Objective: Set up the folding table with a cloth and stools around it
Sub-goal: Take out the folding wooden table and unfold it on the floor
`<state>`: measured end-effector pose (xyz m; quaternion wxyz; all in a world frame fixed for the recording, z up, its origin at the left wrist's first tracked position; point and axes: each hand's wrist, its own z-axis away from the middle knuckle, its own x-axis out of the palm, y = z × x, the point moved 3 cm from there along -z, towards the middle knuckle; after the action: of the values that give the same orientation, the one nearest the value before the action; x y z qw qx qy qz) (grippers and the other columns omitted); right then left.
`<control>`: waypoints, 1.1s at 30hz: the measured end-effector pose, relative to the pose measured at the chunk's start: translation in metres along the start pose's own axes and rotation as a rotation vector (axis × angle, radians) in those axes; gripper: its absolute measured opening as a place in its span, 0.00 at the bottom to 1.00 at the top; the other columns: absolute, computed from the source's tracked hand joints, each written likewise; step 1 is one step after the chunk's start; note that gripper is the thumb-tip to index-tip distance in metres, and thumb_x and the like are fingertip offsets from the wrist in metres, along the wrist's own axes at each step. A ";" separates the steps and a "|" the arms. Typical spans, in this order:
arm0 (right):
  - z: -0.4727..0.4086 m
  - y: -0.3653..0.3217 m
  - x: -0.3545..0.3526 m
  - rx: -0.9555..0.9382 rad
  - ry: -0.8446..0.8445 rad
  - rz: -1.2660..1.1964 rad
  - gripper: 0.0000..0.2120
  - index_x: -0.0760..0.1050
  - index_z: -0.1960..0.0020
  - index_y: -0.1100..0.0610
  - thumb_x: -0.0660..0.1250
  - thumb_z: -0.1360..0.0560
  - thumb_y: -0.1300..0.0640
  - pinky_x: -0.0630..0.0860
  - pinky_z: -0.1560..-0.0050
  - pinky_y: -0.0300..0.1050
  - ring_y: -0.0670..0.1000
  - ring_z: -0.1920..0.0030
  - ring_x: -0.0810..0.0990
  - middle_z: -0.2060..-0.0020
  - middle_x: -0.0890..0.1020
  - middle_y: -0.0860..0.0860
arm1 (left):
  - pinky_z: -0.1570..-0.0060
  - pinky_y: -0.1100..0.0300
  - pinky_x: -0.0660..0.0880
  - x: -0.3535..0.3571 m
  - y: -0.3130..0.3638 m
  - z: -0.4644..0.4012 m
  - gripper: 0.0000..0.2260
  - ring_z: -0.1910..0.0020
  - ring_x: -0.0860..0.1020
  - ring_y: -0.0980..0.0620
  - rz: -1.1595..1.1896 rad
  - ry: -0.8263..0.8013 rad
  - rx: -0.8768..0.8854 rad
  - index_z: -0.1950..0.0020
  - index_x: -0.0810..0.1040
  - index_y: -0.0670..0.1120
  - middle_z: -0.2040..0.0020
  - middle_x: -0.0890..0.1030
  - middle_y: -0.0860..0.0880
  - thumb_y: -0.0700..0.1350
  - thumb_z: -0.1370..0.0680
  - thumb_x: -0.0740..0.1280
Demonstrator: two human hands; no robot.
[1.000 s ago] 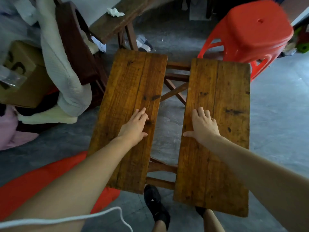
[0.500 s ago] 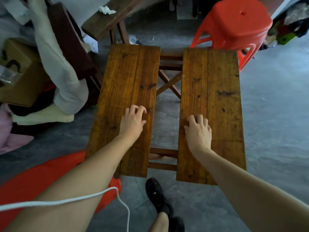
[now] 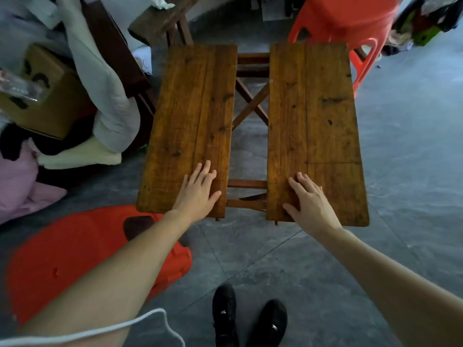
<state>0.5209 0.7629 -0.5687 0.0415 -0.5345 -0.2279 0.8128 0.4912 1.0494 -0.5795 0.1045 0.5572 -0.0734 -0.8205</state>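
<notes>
**Both palms flat on the split tabletop**

I take the folding table (image 3: 310, 116) as my landmark. It stands on the grey floor (image 3: 413, 159) with its two wooden leaves apart, a gap between them showing the crossed legs and rails underneath. My left hand (image 3: 198, 194) lies flat on the left leaf (image 3: 190, 121), near its near edge and close to the gap, fingers straight and slightly spread, gripping nothing. My right hand (image 3: 309, 201) lies on the right leaf (image 3: 325, 108), also at the near end beside the gap, fingers relaxed and extended, thumb out toward the gap, holding nothing.

One red stool (image 3: 350, 23) stands just beyond the table's far right corner. A second red stool (image 3: 75, 259) sits on the floor off the table's near left corner, partly behind my left forearm. Left of the table is a heap of bedding (image 3: 107, 96) and a cardboard box (image 3: 45, 101). My black shoes (image 3: 248, 319) are on the floor in front of the table's near end. I see no cloth on the table.
</notes>
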 end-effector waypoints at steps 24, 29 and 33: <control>-0.001 -0.020 0.021 0.002 -0.112 0.765 0.42 0.42 0.23 0.66 0.67 0.24 0.59 0.70 0.38 0.72 0.71 0.25 0.50 0.24 0.48 0.67 | 0.28 0.31 0.52 0.017 -0.008 0.013 0.50 0.24 0.35 0.35 -0.419 -0.076 0.181 0.22 0.36 0.41 0.23 0.34 0.37 0.37 0.28 0.72; -0.002 -0.031 0.025 0.021 -0.171 0.778 0.45 0.39 0.23 0.66 0.68 0.24 0.58 0.66 0.36 0.73 0.70 0.24 0.46 0.24 0.44 0.66 | 0.29 0.30 0.49 0.025 0.009 0.016 0.49 0.24 0.34 0.35 -0.390 -0.078 0.142 0.22 0.36 0.42 0.23 0.33 0.38 0.36 0.28 0.71; -0.011 -0.057 0.036 -0.040 -0.162 0.805 0.40 0.41 0.23 0.66 0.64 0.22 0.60 0.65 0.36 0.74 0.70 0.24 0.47 0.23 0.46 0.66 | 0.30 0.29 0.48 0.033 0.038 0.013 0.47 0.24 0.36 0.34 -0.409 -0.084 0.201 0.21 0.37 0.44 0.22 0.36 0.37 0.36 0.26 0.70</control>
<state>0.5048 0.8287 -0.5791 -0.3083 -0.5162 -0.0187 0.7989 0.4712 1.0044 -0.5953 -0.1231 0.5332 -0.0448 -0.8358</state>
